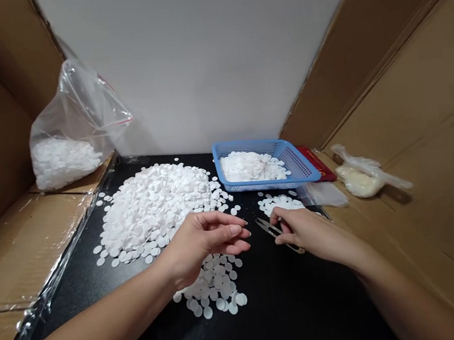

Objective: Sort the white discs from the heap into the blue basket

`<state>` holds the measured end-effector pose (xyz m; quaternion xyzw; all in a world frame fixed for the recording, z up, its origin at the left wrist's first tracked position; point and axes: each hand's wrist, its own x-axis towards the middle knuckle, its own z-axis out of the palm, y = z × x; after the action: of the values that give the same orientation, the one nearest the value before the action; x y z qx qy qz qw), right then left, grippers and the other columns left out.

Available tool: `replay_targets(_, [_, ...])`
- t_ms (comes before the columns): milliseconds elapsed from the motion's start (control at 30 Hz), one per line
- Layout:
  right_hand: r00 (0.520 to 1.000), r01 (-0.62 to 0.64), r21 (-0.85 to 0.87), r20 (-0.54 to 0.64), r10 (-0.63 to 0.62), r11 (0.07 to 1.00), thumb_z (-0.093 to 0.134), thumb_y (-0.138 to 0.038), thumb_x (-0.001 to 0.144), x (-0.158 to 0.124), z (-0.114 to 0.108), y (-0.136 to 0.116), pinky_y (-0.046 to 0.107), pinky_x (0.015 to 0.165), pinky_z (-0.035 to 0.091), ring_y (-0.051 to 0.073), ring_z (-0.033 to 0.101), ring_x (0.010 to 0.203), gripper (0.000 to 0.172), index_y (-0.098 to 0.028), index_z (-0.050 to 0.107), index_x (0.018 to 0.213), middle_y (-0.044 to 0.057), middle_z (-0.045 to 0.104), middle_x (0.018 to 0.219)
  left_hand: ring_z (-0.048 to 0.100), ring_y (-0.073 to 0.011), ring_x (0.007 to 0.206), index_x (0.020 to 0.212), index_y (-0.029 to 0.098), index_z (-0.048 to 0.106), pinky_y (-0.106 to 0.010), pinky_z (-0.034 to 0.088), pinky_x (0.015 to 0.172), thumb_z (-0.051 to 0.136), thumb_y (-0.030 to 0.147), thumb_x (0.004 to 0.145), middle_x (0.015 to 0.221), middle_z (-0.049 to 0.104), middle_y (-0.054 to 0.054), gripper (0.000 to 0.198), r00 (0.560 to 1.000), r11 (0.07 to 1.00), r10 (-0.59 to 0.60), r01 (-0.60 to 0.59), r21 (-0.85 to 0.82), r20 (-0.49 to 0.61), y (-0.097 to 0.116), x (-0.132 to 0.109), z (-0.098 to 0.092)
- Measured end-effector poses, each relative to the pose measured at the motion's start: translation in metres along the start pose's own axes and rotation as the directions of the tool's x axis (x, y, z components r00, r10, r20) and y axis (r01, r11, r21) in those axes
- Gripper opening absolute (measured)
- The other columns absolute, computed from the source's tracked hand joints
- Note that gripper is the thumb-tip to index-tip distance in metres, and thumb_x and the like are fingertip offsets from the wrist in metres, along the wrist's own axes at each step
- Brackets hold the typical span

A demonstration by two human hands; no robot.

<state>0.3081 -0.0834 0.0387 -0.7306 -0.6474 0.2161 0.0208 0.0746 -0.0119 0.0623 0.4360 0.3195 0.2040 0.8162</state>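
My left hand (216, 238) hovers over the table's middle, thumb pressed towards the fingertips in a pinch. Anything between those fingertips is too small or hidden to make out. A pair of thread snips (267, 227) is gripped in my right hand (299, 230), its narrow blades slightly apart and pointing towards my left fingertips. Beneath and in front of my left hand lies a small spread of white round discs (215, 287). The large heap of white discs (158, 198) rises behind it. Just beyond my right hand is another small pile of discs (279, 203).
A blue plastic basket (269, 181) with white discs stands at the back, beside a red packet (321, 163). A clear bag of discs (65, 155) sits back left. A knotted plastic bag (361, 177) lies on cardboard at right. Cardboard walls (423, 75) flank the black table (275, 312).
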Motion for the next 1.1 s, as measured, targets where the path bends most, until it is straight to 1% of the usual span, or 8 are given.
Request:
replay_targets(67, [0.995,0.043,0.005,-0.085,-0.042,0.999,0.056,-0.019,0.086,0.001,0.001,0.007,0.027,0.056,0.035,0.018,0.057,0.064,0.004,-0.021,0.056,0.083,0.001,0.061,0.070,0.071,-0.0120,0.065,0.085,0.010,0.075,-0.019,0.055,0.062,0.083,0.022,0.074,0.074,0.073,-0.005,0.018,1.000,1.000,-0.002,0.002,0.016,0.004,0.004,0.010,0.012])
replay_targets(133, [0.963,0.094,0.030,-0.258,-0.083,0.995,0.048,-0.020,0.091,0.001,0.002,0.015,0.029,0.062,0.040,0.020,0.058,0.071,0.014,-0.019,0.061,0.084,0.004,0.061,0.078,0.072,-0.0120,0.065,0.089,0.009,0.075,-0.020,0.056,0.066,0.078,0.015,0.079,0.073,0.073,-0.005,0.012,1.000,1.000,-0.018,0.018,0.021,-0.007,0.006,0.020,0.022])
replay_targets(233, [0.853,0.227,0.159,-0.509,-0.117,0.961,0.040,-0.022,0.096,-0.002,0.001,0.021,0.031,0.071,0.047,0.020,0.060,0.079,0.031,-0.018,0.065,0.113,0.007,0.059,0.090,0.074,-0.0133,0.073,0.099,0.010,0.075,-0.022,0.058,0.077,0.071,0.007,0.084,0.082,0.075,-0.007,0.016,0.999,0.999,-0.045,0.045,0.006,-0.016,0.007,0.034,0.032])
replay_targets(333, [0.783,0.339,0.253,-0.610,-0.123,0.906,0.041,-0.028,0.100,-0.010,-0.005,0.017,0.029,0.068,0.048,0.017,0.058,0.074,0.037,-0.019,0.061,0.130,0.004,0.057,0.085,0.075,-0.0147,0.078,0.103,0.010,0.074,-0.021,0.059,0.081,0.068,0.005,0.085,0.086,0.076,-0.008,0.019,0.997,0.998,-0.070,0.070,-0.005,-0.015,0.006,0.044,0.036])
replay_targets(500, [0.740,0.436,0.283,-0.653,-0.161,0.854,0.047,-0.033,0.101,-0.021,-0.007,0.005,0.026,0.061,0.045,0.014,0.055,0.067,0.036,-0.019,0.064,0.129,0.001,0.054,0.075,0.076,-0.0157,0.076,0.092,0.007,0.075,-0.018,0.059,0.077,0.068,0.003,0.084,0.080,0.076,-0.009,0.011,0.990,0.990,-0.137,0.137,-0.037,-0.011,0.008,0.049,0.036])
replay_targets(800, [0.634,0.532,0.113,-0.710,-0.307,0.839,0.058,-0.018,0.095,-0.024,0.000,0.001,0.023,0.057,0.045,0.011,0.051,0.063,0.032,-0.023,0.067,0.125,0.000,0.051,0.073,0.076,-0.0178,0.077,0.088,0.008,0.076,-0.019,0.060,0.077,0.075,0.006,0.077,0.079,0.077,-0.009,0.012,0.988,0.988,-0.154,0.154,-0.028,0.007,0.006,0.049,0.028])
replay_targets(967, [0.630,0.531,0.076,-0.701,-0.333,0.844,0.057,-0.018,0.095,-0.024,0.001,0.002,0.024,0.056,0.043,0.011,0.050,0.062,0.033,-0.024,0.067,0.126,0.000,0.051,0.073,0.075,-0.0165,0.077,0.087,0.007,0.076,-0.019,0.059,0.078,0.080,0.012,0.074,0.078,0.076,-0.009,0.014,0.987,0.989,-0.148,0.147,0.024,0.054,0.009,0.047,0.028])
replay_targets(1100, [0.637,0.530,0.070,-0.691,-0.342,0.845,0.058,-0.017,0.095,-0.025,0.001,0.002,0.024,0.055,0.043,0.011,0.050,0.061,0.032,-0.022,0.068,0.125,0.000,0.051,0.074,0.075,-0.0167,0.075,0.087,0.007,0.076,-0.021,0.059,0.078,0.083,0.016,0.071,0.078,0.076,-0.009,0.019,0.984,0.984,-0.169,0.166,0.061,0.049,0.012,0.046,0.027])
